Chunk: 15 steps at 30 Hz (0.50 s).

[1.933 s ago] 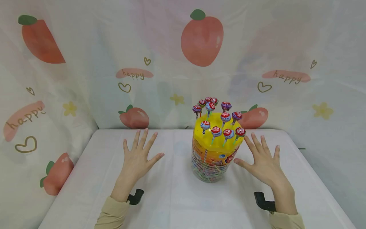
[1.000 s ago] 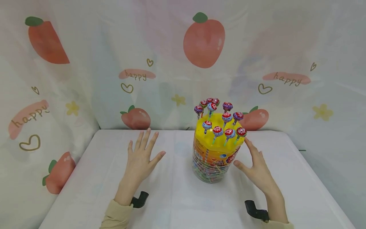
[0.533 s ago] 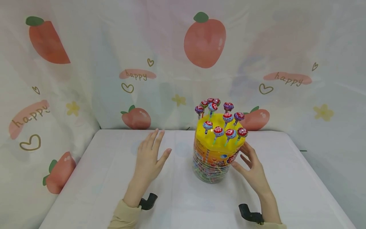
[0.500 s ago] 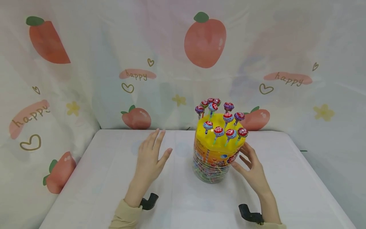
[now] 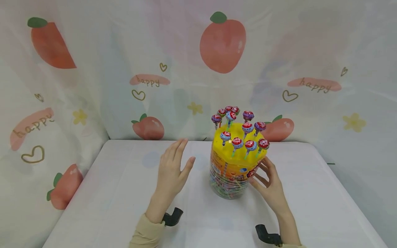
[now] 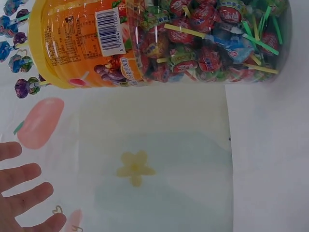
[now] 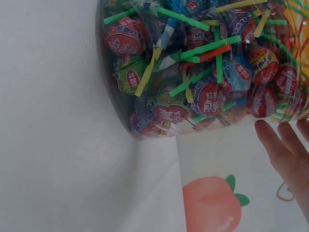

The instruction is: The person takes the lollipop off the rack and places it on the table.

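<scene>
A clear plastic jar of wrapped lollipops stands upright on the table, right of the middle. Its yellow lid has several lollipops stuck in it, heads up. At the jar's right side is my right hand, thumb and fingers slightly bent; in the right wrist view the fingertips are at the jar wall, and whether they press it I cannot tell. My left hand is held left of the jar, apart from it, with fingers extended and thumb out. The left wrist view shows the jar's orange label and barcode.
A white cloth covers the table. Behind and to the left hangs a curtain printed with peaches, hearts and flowers. A black wrist mount sits on the left wrist and another black mount on the right.
My left hand has moved right, towards the jar, with its fingers drawn closer together. My right hand has moved left to the jar's side, its fingers bending. The jar stays in place.
</scene>
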Each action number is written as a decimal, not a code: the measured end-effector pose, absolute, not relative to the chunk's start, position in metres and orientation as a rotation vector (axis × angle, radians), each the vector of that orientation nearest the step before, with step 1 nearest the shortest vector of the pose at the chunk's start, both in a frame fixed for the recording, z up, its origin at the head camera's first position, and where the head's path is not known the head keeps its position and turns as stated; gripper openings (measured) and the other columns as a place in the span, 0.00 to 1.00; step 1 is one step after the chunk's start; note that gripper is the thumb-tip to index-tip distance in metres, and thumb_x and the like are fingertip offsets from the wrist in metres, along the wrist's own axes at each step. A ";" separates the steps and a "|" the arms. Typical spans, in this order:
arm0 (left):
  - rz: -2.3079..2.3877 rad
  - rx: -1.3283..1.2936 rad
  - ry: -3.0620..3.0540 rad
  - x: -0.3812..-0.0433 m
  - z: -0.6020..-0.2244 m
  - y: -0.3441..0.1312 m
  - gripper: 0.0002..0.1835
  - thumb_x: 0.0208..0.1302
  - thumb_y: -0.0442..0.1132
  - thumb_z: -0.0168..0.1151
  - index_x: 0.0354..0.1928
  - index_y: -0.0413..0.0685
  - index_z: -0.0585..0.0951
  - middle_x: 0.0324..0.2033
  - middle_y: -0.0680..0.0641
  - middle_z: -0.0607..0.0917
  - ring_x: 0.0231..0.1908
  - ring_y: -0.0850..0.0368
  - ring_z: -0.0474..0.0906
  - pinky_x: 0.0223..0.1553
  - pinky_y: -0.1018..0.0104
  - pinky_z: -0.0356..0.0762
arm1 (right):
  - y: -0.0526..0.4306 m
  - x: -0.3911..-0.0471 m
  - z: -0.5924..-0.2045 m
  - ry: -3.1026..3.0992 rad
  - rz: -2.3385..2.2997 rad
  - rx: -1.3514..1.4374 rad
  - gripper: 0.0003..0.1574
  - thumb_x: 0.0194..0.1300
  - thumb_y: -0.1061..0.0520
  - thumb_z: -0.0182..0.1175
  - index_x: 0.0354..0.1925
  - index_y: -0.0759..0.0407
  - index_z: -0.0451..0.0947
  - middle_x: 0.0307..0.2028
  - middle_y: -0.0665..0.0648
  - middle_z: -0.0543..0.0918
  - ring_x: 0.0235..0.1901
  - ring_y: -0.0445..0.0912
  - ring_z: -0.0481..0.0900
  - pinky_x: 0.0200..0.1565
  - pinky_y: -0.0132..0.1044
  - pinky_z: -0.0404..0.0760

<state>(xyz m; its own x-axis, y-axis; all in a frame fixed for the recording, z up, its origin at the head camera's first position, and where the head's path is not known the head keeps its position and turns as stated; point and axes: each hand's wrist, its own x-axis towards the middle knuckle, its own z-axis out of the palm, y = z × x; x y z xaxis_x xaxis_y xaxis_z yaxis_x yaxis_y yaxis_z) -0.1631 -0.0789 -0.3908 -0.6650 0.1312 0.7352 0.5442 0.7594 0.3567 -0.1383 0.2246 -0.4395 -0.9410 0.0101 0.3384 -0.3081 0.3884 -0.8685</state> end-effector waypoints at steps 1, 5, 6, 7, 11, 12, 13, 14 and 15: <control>-0.750 -0.504 -2.221 -0.163 -0.390 -0.077 0.31 0.72 0.59 0.42 0.67 0.48 0.68 0.62 0.45 0.74 0.61 0.46 0.71 0.59 0.45 0.70 | 0.224 -0.138 -0.440 -2.358 1.571 0.264 0.54 0.60 0.65 0.63 0.75 0.46 0.46 0.69 0.55 0.60 0.61 0.25 0.60 0.52 0.15 0.70; -0.791 -0.519 -2.152 -0.165 -0.385 -0.070 0.30 0.72 0.59 0.43 0.65 0.46 0.70 0.60 0.44 0.76 0.59 0.46 0.73 0.58 0.47 0.71 | 0.225 -0.139 -0.440 -2.352 1.577 0.263 0.53 0.60 0.66 0.63 0.75 0.46 0.47 0.69 0.51 0.60 0.61 0.25 0.60 0.53 0.16 0.71; -0.802 -0.527 -2.137 -0.165 -0.383 -0.068 0.29 0.72 0.58 0.43 0.65 0.46 0.70 0.59 0.44 0.76 0.58 0.46 0.73 0.57 0.48 0.71 | 0.225 -0.139 -0.440 -2.348 1.581 0.264 0.53 0.60 0.66 0.63 0.75 0.46 0.47 0.68 0.51 0.60 0.61 0.26 0.60 0.53 0.16 0.71; -0.813 -0.534 -2.125 -0.165 -0.381 -0.065 0.29 0.72 0.58 0.43 0.64 0.46 0.70 0.59 0.44 0.77 0.57 0.46 0.74 0.57 0.48 0.71 | 0.225 -0.139 -0.440 -2.344 1.585 0.265 0.53 0.60 0.66 0.63 0.75 0.46 0.47 0.68 0.50 0.60 0.61 0.26 0.60 0.53 0.17 0.71; -0.857 -0.561 -2.109 -0.165 -0.375 -0.056 0.29 0.73 0.58 0.42 0.64 0.45 0.71 0.59 0.45 0.77 0.55 0.48 0.74 0.57 0.51 0.72 | 0.224 -0.139 -0.441 -2.328 1.598 0.268 0.53 0.60 0.67 0.63 0.75 0.47 0.48 0.68 0.47 0.60 0.61 0.27 0.61 0.54 0.17 0.71; -0.870 -0.569 -2.107 -0.165 -0.374 -0.053 0.30 0.73 0.59 0.42 0.64 0.45 0.71 0.59 0.44 0.77 0.55 0.48 0.75 0.57 0.52 0.72 | 0.224 -0.139 -0.441 -2.327 1.596 0.267 0.53 0.60 0.67 0.63 0.75 0.47 0.48 0.69 0.47 0.60 0.61 0.27 0.61 0.54 0.17 0.71; -0.884 -0.576 -2.108 -0.165 -0.374 -0.051 0.30 0.73 0.59 0.41 0.63 0.45 0.71 0.59 0.45 0.77 0.55 0.48 0.75 0.58 0.53 0.72 | 0.224 -0.139 -0.441 -2.326 1.595 0.265 0.53 0.60 0.67 0.63 0.75 0.47 0.48 0.69 0.48 0.60 0.61 0.27 0.61 0.54 0.17 0.71; -0.898 -0.584 -2.108 -0.166 -0.373 -0.048 0.30 0.73 0.59 0.41 0.63 0.45 0.71 0.59 0.45 0.77 0.56 0.49 0.75 0.58 0.53 0.73 | 0.224 -0.139 -0.441 -2.325 1.592 0.263 0.53 0.60 0.67 0.63 0.74 0.48 0.48 0.69 0.48 0.60 0.61 0.26 0.61 0.54 0.16 0.71; -0.916 -0.591 -2.109 -0.166 -0.372 -0.045 0.30 0.73 0.59 0.41 0.63 0.45 0.71 0.59 0.45 0.77 0.56 0.49 0.75 0.59 0.53 0.73 | 0.224 -0.139 -0.441 -2.323 1.589 0.262 0.53 0.60 0.67 0.63 0.74 0.48 0.48 0.69 0.49 0.61 0.61 0.26 0.61 0.53 0.16 0.71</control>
<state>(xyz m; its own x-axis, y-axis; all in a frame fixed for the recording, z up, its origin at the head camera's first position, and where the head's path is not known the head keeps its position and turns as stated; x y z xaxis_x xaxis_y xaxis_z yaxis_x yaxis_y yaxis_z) -0.1661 -0.0449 -0.3722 -0.6132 0.1123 0.7819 0.6481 0.6374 0.4168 -0.1386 0.2237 -0.4409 -0.9341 0.0253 0.3561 -0.3227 0.3671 -0.8724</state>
